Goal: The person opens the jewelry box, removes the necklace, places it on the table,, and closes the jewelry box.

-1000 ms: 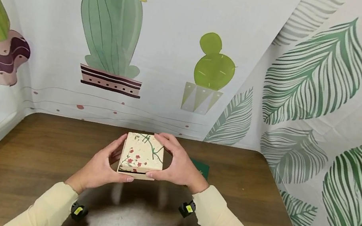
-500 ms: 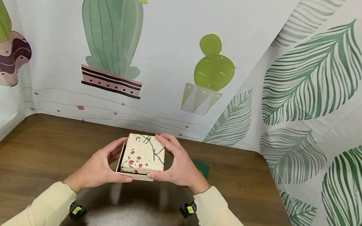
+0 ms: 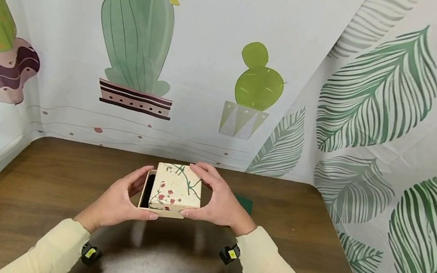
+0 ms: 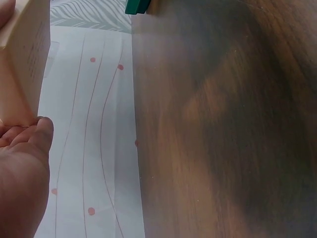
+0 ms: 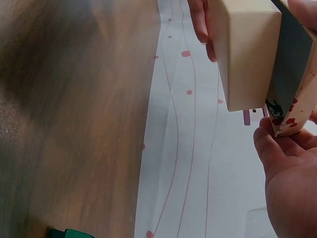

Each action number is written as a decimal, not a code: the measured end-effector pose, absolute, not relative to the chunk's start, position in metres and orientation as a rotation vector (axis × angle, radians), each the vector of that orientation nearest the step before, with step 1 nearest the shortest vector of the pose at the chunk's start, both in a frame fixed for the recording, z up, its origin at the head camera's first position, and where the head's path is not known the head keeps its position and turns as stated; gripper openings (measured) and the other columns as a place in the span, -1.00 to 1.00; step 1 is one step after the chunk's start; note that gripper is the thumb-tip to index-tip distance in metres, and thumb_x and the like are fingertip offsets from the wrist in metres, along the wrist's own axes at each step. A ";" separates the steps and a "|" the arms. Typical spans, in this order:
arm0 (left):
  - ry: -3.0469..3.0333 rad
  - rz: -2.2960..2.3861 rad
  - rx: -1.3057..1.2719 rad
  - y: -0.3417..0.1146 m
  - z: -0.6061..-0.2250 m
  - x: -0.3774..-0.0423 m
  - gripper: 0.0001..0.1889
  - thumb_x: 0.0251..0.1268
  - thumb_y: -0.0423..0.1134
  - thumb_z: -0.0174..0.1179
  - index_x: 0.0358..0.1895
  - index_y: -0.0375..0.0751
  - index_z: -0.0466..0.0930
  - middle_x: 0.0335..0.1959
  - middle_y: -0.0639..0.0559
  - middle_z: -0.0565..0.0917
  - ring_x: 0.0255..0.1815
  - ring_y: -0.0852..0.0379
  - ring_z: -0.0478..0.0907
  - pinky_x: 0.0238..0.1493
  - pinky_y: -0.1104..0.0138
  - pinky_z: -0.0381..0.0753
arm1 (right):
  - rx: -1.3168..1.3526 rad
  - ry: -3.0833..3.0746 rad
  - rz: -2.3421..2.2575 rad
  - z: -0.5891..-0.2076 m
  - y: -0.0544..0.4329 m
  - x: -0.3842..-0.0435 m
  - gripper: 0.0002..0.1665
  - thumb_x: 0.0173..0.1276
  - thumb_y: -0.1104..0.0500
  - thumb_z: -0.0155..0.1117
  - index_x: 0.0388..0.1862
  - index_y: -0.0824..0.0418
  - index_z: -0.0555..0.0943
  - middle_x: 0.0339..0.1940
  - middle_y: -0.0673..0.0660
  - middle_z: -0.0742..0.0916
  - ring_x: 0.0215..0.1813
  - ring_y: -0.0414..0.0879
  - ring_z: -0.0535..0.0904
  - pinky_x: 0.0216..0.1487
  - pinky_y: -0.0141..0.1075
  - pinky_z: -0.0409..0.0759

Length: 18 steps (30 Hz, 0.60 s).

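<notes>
A small square cardboard box is held above the table in the head view. Its cream lid (image 3: 176, 187), printed with red blossoms and green branches, sits shifted right over the plain cream base (image 3: 169, 215). A dark interior shows along the left side. My left hand (image 3: 117, 201) grips the base, thumb along the front wall. The lid is in my right hand (image 3: 218, 200), thumb at its near edge and fingers at the far edge. In the right wrist view the lid (image 5: 294, 106) stands apart from the base (image 5: 250, 59) by a dark gap. What the box contains is hidden.
A dark green object (image 3: 246, 204) lies on the brown wooden table (image 3: 288, 266) behind my right wrist, partly covered by it. White cloth (image 3: 206, 56) printed with cacti and leaves hangs behind the table and along its sides.
The lid has slid rightward and lifted from the base, widening the dark opening on the left. My left hand has shifted slightly left, my right hand slightly right.
</notes>
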<state>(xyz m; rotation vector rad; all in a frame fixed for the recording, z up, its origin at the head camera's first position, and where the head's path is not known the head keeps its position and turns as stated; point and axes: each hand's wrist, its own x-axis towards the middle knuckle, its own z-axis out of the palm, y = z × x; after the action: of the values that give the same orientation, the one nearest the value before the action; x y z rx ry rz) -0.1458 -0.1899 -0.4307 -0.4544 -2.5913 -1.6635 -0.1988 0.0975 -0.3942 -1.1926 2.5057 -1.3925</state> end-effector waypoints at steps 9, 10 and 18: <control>-2.588 -1.668 -0.434 -0.193 -0.431 -0.145 0.22 -0.16 -0.14 0.73 0.63 -0.19 0.14 0.48 -0.20 0.49 0.50 -0.14 0.45 0.25 0.70 0.30 | -1.197 2.482 -1.406 -0.392 0.099 -0.198 0.25 -0.06 0.13 0.77 0.62 0.15 0.33 0.54 0.12 0.40 0.48 0.00 0.40 0.48 0.03 0.49; -2.588 -1.669 -0.434 -0.193 -0.431 -0.145 0.22 -0.16 -0.14 0.73 0.63 -0.19 0.14 0.47 -0.19 0.50 0.49 -0.14 0.45 0.25 0.70 0.31 | -1.196 2.483 -1.406 -0.392 0.100 -0.198 0.25 -0.06 0.13 0.77 0.62 0.15 0.33 0.54 0.12 0.40 0.48 0.00 0.40 0.48 0.01 0.49; -2.611 -1.623 -0.420 -0.196 -0.430 -0.145 0.22 -0.17 -0.10 0.73 0.62 -0.13 0.17 0.35 -0.15 0.62 0.34 -0.06 0.57 0.19 0.55 0.49 | -1.182 2.481 -1.401 -0.392 0.105 -0.196 0.23 -0.02 0.14 0.75 0.63 0.13 0.31 0.56 0.14 0.37 0.47 0.03 0.41 0.47 0.14 0.48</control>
<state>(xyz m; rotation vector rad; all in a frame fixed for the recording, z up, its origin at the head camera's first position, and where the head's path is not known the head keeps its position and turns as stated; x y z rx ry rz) -0.1449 -0.1959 -0.4305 -0.4195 -2.6111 -1.6234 -0.1963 0.1046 -0.3918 -1.1818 2.4810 -1.4012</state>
